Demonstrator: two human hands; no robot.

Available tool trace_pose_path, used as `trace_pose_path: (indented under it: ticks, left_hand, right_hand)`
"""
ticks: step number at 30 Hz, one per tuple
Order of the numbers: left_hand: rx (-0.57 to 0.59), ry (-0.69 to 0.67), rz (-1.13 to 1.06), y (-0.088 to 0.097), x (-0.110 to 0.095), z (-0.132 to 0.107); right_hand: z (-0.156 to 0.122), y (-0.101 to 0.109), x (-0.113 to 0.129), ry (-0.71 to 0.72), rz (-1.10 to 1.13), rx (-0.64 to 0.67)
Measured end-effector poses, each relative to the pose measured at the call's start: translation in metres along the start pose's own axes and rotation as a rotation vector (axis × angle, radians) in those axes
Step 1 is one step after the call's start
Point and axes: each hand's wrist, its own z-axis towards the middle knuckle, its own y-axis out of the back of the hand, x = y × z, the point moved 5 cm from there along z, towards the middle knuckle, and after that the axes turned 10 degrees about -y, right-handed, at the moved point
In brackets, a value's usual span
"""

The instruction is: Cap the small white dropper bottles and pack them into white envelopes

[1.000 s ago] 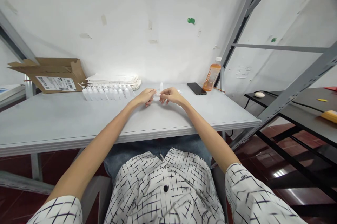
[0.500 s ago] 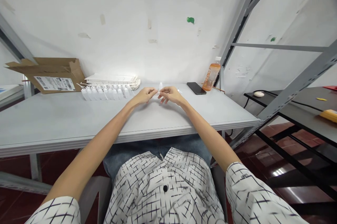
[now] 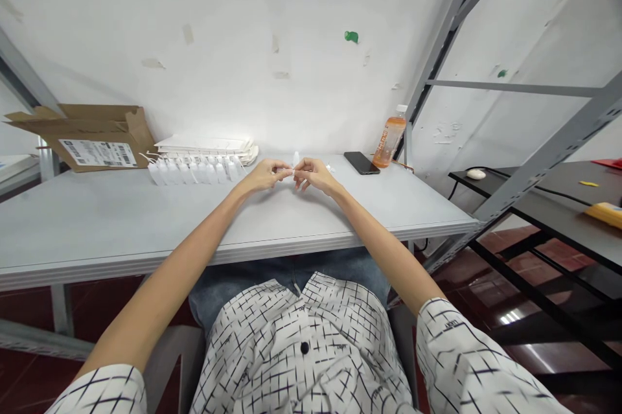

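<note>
The left hand [image 3: 265, 175] and right hand [image 3: 315, 174] meet near the far edge of the worktop [image 3: 121, 219], fingertips of both pinched on one small white piece [image 3: 290, 172].

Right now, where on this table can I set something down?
The near-left table is bare, from the front edge up to the row of white pieces and cardboard box. A smaller patch lies right of the right hand, before the phone. The back is crowded: stacked sheets, orange bottle.
</note>
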Motion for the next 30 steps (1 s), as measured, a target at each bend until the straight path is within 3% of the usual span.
trace_pose_path:
  ticks: [10, 18, 30]
  left_hand:
    - [-0.029, 0.021, 0.008, -0.001, 0.003, -0.001]
    - [-0.046, 0.107, -0.141, -0.003, 0.007, 0.002]
    - [-0.115, 0.046, -0.183, 0.006, 0.0, -0.002]
  right_hand:
    - [0.004, 0.001, -0.001, 0.035, -0.017, -0.067]
    - [0.005, 0.006, 0.003, 0.087, -0.054, -0.146]
    - [0.003, 0.012, -0.001, -0.009, -0.037, -0.222]
